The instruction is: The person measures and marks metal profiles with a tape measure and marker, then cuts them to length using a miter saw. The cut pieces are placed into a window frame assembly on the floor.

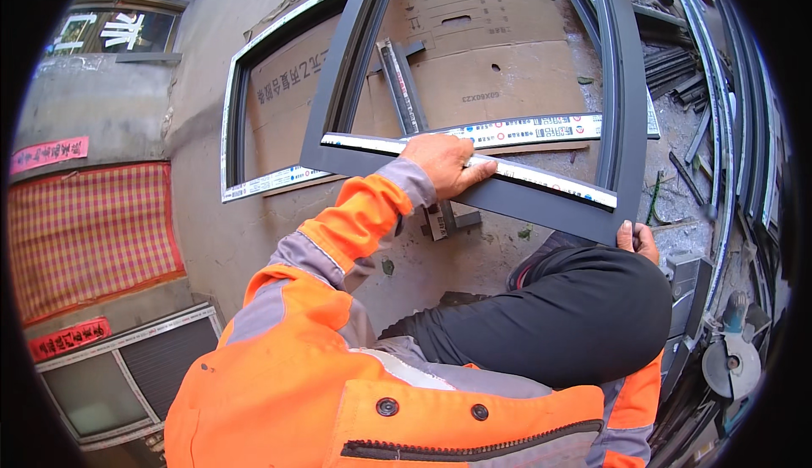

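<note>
A dark grey window frame stands tilted in front of me, with white printed film along its lower rail. My left hand is closed over that rail near its middle, thumb on the near side. At the frame's lower right corner, my right hand grips the edge, its fingers partly hidden behind my raised knee. Behind it lies a second, film-edged frame on flattened cardboard. A dark metal profile shows through the opening of the held frame.
To the right, long metal profiles and dark offcuts lie on the ground, with a circular-blade saw nearer me. Along the left wall are a checked curtain and a window. My bent knee is below the frame.
</note>
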